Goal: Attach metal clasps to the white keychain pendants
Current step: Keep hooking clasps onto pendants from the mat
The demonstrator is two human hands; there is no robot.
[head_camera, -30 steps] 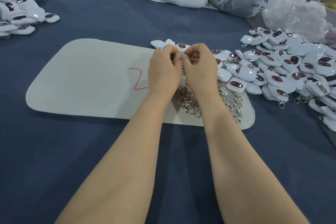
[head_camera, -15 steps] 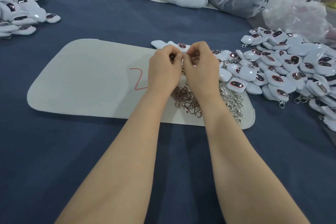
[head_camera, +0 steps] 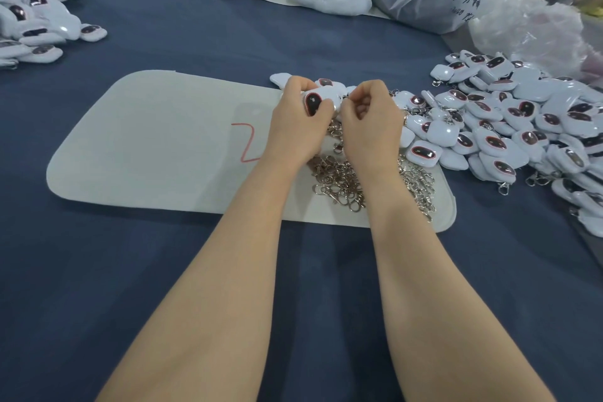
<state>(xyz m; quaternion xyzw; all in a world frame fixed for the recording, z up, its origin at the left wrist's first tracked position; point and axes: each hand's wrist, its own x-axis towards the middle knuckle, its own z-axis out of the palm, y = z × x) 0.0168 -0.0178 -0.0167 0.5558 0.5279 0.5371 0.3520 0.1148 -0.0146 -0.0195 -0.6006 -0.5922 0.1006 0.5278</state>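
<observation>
1. the left hand (head_camera: 298, 130) grips one white pendant (head_camera: 318, 101) above the far edge of the pale mat (head_camera: 146, 140), with the thumb laid beside its dark oval face and the fingers curled behind it.
2. the right hand (head_camera: 370, 127) has its fingers curled and pinched together at the pendant's right edge, seemingly on a clasp (head_camera: 345, 97). most of that clasp is hidden, so whether it is hooked on cannot be told.
3. the step looks like working the clasp's ring through the pendant's loop. it should go best if the left hand keeps the pendant steady, loop turned toward the right fingertips, while the right hand makes only a small twist.
4. the ring probably needs seating fully before either hand lets go, or it may slip off.
5. loose clasps (head_camera: 342, 179) lie on the mat under the wrists, and a heap of pendants (head_camera: 505, 127) sits just beside the right hand for the next pick.
</observation>
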